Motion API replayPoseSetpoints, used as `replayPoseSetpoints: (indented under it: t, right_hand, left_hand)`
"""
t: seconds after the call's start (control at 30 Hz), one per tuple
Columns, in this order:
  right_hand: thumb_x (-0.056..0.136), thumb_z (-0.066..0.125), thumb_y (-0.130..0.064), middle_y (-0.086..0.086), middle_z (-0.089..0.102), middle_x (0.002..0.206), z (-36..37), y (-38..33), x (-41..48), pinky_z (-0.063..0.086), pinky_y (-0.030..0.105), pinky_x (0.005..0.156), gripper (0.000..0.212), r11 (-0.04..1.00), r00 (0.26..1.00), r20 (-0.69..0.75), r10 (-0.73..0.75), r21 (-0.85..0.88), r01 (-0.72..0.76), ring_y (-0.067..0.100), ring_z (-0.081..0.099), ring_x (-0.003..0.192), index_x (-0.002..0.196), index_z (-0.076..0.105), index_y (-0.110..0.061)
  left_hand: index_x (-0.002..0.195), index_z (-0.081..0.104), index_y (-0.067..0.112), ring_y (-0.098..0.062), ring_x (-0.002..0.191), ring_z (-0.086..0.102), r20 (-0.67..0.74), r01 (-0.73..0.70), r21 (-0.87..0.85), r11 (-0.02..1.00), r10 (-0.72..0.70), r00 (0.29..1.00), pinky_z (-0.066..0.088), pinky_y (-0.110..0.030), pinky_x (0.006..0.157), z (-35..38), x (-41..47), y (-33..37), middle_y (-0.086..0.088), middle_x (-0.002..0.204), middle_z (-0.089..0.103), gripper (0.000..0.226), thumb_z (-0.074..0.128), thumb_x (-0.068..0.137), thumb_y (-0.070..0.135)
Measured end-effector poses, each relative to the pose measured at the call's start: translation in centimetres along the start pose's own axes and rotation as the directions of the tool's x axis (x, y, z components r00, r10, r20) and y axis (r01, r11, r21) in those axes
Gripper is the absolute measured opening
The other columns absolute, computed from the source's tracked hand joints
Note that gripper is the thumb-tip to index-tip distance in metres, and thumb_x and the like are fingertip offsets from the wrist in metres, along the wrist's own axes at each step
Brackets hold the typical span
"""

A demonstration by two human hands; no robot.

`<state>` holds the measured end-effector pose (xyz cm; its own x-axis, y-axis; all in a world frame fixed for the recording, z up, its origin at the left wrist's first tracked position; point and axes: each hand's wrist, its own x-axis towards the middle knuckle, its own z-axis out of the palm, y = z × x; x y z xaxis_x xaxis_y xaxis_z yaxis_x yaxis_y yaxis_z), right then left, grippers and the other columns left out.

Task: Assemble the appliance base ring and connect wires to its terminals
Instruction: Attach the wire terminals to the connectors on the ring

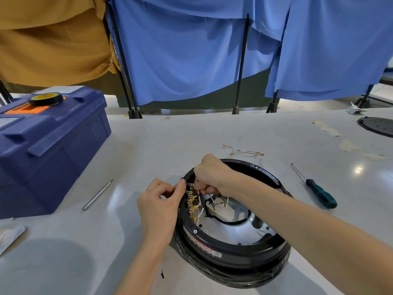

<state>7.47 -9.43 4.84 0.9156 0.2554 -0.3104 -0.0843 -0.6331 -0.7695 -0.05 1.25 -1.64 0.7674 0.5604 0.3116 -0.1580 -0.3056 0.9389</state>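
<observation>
Left hand, fingers curled, pinches the left rim of the black round plastic base ring lying on the near glossy white table. Right hand, fingers curled tight, pinches one of the thin white wires at the ring's brass terminals. Blue cloth curtains hang far behind.

The base ring is black, its terminals golden, the wires white. The toolbox is dark blue and the screwdriver teal and black.

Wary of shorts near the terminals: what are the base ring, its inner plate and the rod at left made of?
Base ring: probably black plastic, semi-gloss, soft highlights. Inner plate: bare metal, bright mirror-like sheen. Rod: likely metal, satin grey sheen.
</observation>
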Motion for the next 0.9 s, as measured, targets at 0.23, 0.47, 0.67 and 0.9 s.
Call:
replayPoseSetpoints:
  t: [0.23, 0.47, 0.67, 0.9]
  right_hand:
    - [0.088, 0.062, 0.003, 0.016, 0.065, 0.062, -2.1, 0.6, -1.3, 0.05, 0.024, 0.044, 0.014, 0.992, 0.984, 0.132, -0.118, -0.039, 0.124, 0.019, 0.057, 0.045, 0.086, 0.066, 0.015]
    - [0.081, 0.073, -0.011, -0.001, 0.073, 0.083, -2.8, 1.5, -4.1, 0.055, 0.027, 0.076, 0.009, 0.842, 0.867, 0.005, -0.498, -0.236, 0.485, 0.013, 0.066, 0.082, 0.089, 0.077, -0.012]
    - [0.087, 0.064, -0.018, 0.0, 0.059, 0.104, -0.4, 2.4, -4.6, 0.041, 0.034, 0.089, 0.019, 0.671, 0.809, 0.025, -0.587, -0.545, 0.503, 0.02, 0.038, 0.102, 0.104, 0.071, -0.02]
    - [0.08, 0.072, -0.024, -0.001, 0.055, 0.099, -0.3, 2.3, -4.2, 0.039, 0.028, 0.078, 0.013, 0.71, 0.835, 0.027, -0.55, -0.512, 0.484, 0.02, 0.04, 0.099, 0.091, 0.072, -0.019]
  left_hand:
    - [0.046, 0.063, 0.02, -0.003, 0.05, 0.047, -0.022, 0.027, -0.001, 1.0, -0.027, 0.999, 0.035, -0.012, 0.05, -0.2, -0.1, 0.2, 0.004, 0.06, 0.056, 0.035, 0.08, 0.075, 0.027]
    - [0.05, 0.067, 0.023, -0.003, 0.055, 0.053, -0.03, 0.018, 0.033, 0.999, -0.017, 0.999, 0.038, -0.013, 0.053, -0.3, -0.1, 0.5, 0.003, 0.063, 0.061, 0.028, 0.081, 0.074, 0.028]
    - [0.06, 0.072, 0.026, 0.003, 0.067, 0.059, -0.041, -0.061, 0.124, 0.99, 0.066, 0.997, 0.042, -0.009, 0.058, -0.9, -0.7, 1.0, 0.005, 0.068, 0.063, 0.017, 0.083, 0.069, 0.035]
    - [0.054, 0.07, 0.02, -0.005, 0.058, 0.058, -0.084, -0.021, 0.211, 0.977, 0.039, 0.996, 0.043, -0.023, 0.057, -0.9, -0.6, 0.8, 0.005, 0.061, 0.06, 0.026, 0.085, 0.066, 0.039]
